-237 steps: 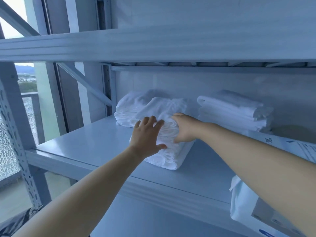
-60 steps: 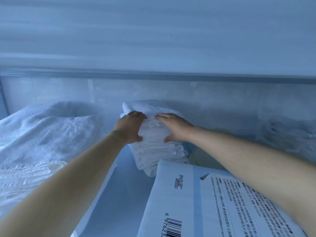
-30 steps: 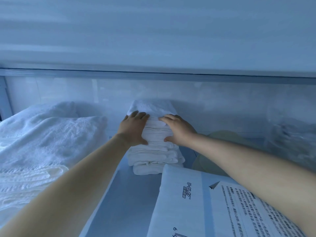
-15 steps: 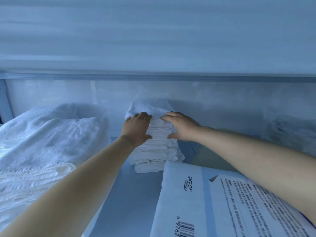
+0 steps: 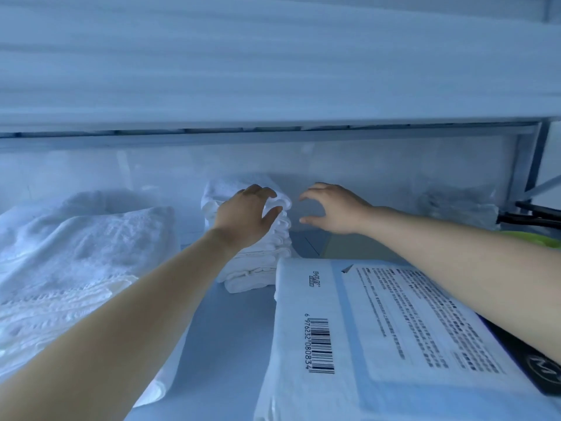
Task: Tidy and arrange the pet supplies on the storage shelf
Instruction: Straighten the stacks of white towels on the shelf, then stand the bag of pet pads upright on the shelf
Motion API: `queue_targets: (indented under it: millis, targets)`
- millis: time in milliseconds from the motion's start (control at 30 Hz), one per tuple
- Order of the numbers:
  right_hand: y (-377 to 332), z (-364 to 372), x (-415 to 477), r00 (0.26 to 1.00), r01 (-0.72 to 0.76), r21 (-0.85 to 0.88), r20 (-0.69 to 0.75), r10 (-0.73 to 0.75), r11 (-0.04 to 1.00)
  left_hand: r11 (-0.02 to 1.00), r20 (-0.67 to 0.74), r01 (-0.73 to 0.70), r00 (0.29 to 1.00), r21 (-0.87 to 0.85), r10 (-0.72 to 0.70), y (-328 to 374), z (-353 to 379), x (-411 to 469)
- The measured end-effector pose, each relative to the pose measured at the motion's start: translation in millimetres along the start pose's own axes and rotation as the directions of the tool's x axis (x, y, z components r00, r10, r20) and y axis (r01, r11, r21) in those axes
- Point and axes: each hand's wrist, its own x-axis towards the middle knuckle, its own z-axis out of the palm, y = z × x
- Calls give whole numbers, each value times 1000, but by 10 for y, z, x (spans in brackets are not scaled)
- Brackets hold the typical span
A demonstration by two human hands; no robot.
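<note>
A small stack of folded white towels stands at the back middle of the grey shelf. My left hand hovers over the stack's top with fingers spread, holding nothing; whether it touches the cloth I cannot tell. My right hand is off the stack to its right, fingers curled apart and empty. A larger pile of thick white towels lies on the left. A white and blue pack with a barcode lies at the front right, under my right forearm.
The upper shelf's beam hangs low over the opening. A clear plastic bag sits at the back right, near a green object and dark handles. Bare shelf shows between the towels and the pack.
Both hands have come off the small towel stack. My right hand moved to the right, clear of it, and the view shifted to the right.
</note>
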Motion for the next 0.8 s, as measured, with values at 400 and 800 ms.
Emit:
queue_targets:
  millis: [400,800]
  targets:
    - [-3,-548,-757,997,-55,91,-47,59,994,988,17,-20,1000,-154,23,872,-431,-150]
    - [199,-1039,-1858,1000,15,131,-9,-14,991,993,77,-13,997,-116,22,2030,-586,-574]
